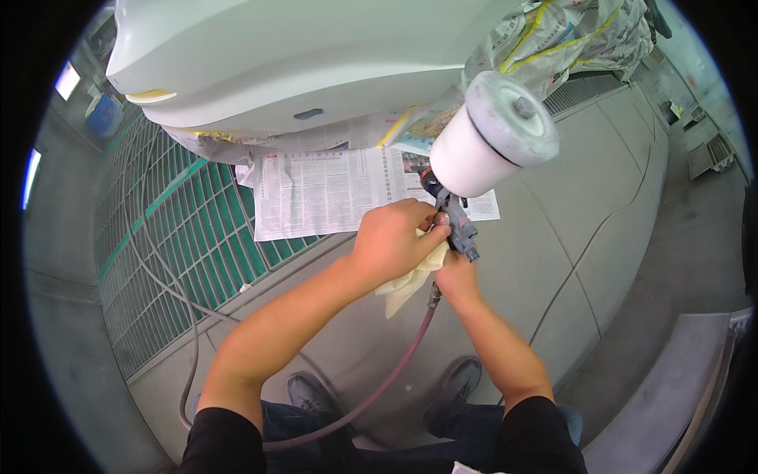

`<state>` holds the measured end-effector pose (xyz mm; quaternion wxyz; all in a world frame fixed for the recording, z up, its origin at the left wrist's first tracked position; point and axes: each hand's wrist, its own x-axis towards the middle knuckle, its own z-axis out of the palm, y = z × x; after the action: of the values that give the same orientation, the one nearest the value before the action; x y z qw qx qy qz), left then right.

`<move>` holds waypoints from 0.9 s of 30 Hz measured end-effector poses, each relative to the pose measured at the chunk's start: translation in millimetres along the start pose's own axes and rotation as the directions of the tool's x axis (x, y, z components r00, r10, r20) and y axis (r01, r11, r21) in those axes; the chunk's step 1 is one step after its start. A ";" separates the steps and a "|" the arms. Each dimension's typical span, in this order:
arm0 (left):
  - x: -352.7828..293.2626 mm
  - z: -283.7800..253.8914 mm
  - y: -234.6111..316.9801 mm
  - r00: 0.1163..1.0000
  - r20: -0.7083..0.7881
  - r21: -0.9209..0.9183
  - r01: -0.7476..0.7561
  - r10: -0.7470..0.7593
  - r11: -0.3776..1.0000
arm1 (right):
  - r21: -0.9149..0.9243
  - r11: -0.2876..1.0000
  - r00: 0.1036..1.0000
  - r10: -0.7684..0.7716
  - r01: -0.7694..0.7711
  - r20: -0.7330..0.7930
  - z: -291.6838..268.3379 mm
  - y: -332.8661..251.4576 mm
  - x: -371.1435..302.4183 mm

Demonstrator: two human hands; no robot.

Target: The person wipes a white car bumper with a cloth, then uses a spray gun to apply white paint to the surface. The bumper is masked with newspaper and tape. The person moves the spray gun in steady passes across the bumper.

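A spray gun (456, 223) with a big white paint cup (479, 155) on top is in front of me, tilted to the right. My right hand (458, 276) is closed around its handle, most of which is hidden. A reddish hose (401, 359) joins the gun below that hand and curves down to the left. Bent fingers of my left hand (393, 243) touch the side of the gun body. A crumpled pale yellow cloth (412, 283) is gripped in the left hand and hangs beneath it.
Ahead is a white car body panel (300, 59), edged with masking newspaper and film (564, 39). Newspaper (316, 193) lies below it, partly over a green-floored metal grating (178, 245). A grey hose (162, 276) loops at left; a thin cable (580, 257) crosses the floor at right.
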<state>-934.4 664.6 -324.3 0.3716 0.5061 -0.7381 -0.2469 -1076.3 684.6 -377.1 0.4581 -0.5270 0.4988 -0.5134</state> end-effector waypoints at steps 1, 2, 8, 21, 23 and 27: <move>0.7 -1.9 2.5 1.000 0.009 0.004 0.009 -0.009 1.000 | 0.015 1.000 1.000 0.003 -0.003 0.004 -1.8 2.4 2.2; 1.5 -0.3 3.8 1.000 0.022 0.000 0.015 -0.015 1.000 | 0.023 1.000 1.000 0.008 -0.008 0.002 -5.0 9.3 4.8; 9.9 13.8 7.4 1.000 -0.005 -0.051 0.021 -0.021 0.998 | 0.085 0.996 1.000 -0.018 0.019 -0.016 -14.3 14.5 14.0; -3.7 5.0 -0.9 0.992 0.087 -0.003 0.087 -0.086 0.996 | -0.050 0.991 0.989 0.121 -0.125 -0.086 -32.6 36.6 47.4; -41.3 -19.8 8.3 0.972 0.217 -0.030 0.103 -0.094 0.994 | -0.082 0.990 0.989 0.106 -0.114 -0.102 -50.5 40.7 60.6; -112.4 -56.8 24.6 0.872 0.431 -0.056 0.284 -0.233 0.957 | 0.173 0.984 0.961 0.003 0.047 -0.277 -62.0 51.6 89.9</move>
<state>-879.2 778.9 -305.5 0.1967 0.5127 -0.7104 -0.4403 -1143.2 592.5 -417.5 0.4237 -0.4129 0.5039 -0.6294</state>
